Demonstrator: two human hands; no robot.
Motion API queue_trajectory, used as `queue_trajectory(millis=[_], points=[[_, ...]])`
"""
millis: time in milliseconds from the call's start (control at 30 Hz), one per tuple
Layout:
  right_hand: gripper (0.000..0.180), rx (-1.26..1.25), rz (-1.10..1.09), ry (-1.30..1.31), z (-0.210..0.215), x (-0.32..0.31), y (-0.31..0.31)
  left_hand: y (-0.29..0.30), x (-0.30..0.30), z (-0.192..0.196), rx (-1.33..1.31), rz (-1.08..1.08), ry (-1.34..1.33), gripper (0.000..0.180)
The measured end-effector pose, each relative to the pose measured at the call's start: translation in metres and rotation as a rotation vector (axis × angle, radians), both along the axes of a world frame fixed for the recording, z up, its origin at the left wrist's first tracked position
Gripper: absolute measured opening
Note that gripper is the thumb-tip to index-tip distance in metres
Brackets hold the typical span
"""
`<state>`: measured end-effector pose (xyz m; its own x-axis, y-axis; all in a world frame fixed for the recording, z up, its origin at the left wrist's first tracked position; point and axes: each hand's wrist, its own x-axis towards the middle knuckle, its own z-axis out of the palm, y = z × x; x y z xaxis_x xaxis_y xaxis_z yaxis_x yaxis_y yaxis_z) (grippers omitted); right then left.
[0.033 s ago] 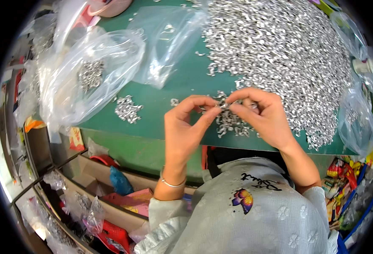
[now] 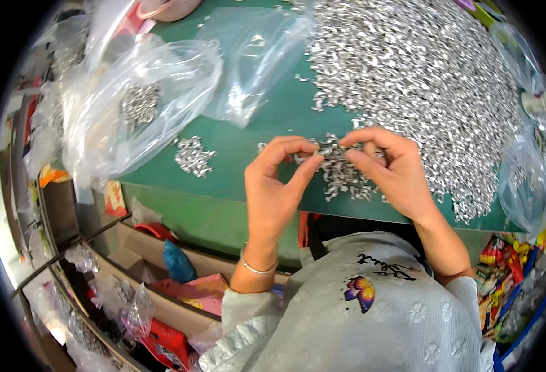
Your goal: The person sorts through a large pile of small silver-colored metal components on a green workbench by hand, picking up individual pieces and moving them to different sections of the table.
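Note:
My left hand (image 2: 279, 172) is closed in a pinch, thumb and forefinger together on a tiny silver metal piece (image 2: 316, 152) that their tips mostly cover. To its right, my right hand (image 2: 392, 162) has thumb and forefinger slightly apart, with nothing visible between them. Both hands are over a small heap of curved silver metal pieces (image 2: 345, 181) near the table's front edge. A huge pile of similar pieces (image 2: 409, 80) spreads over the right side of the green table (image 2: 273, 111). Further left lies a separate little cluster of these pieces (image 2: 193, 157).
A clear plastic bag (image 2: 180, 74) holding some metal pieces lies at the left, beside a flat clear bag (image 2: 242, 93). A pink bowl (image 2: 169, 8) stands at the back left. Below the table are cardboard compartments (image 2: 124, 251); colourful packets (image 2: 502, 260) lie at lower right.
My right thumb and forefinger have parted and drawn slightly right, away from the left fingertips. The left hand keeps its pinch. The whole view has shifted a little.

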<state>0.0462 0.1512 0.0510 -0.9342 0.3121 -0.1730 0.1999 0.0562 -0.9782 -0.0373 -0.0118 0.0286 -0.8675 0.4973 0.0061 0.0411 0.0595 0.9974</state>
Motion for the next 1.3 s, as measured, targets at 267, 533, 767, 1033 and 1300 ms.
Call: queue_trajectory(millis=[267,533,767,1033,1300], points=[[0.013,0.059,-0.009,-0.020,-0.015,0.008,0.004,-0.067,-0.018,-0.037,-0.730,0.740,0.658,0.012],[0.015,0.414,0.021,-0.092,-0.011,0.008,0.022,-0.047,-0.005,-0.030,-0.632,0.638,0.727,0.023],[0.012,0.844,0.121,0.104,-0.030,-0.016,0.003,0.005,0.001,-0.015,-0.548,-0.043,0.695,0.027],[0.005,1.051,0.284,0.163,-0.049,-0.035,0.004,0.008,-0.023,-0.022,-0.481,-0.300,0.629,0.019],[0.012,-0.830,0.136,0.072,-0.018,-0.022,0.030,0.005,-0.022,-0.024,-0.351,-0.260,0.486,0.019]])
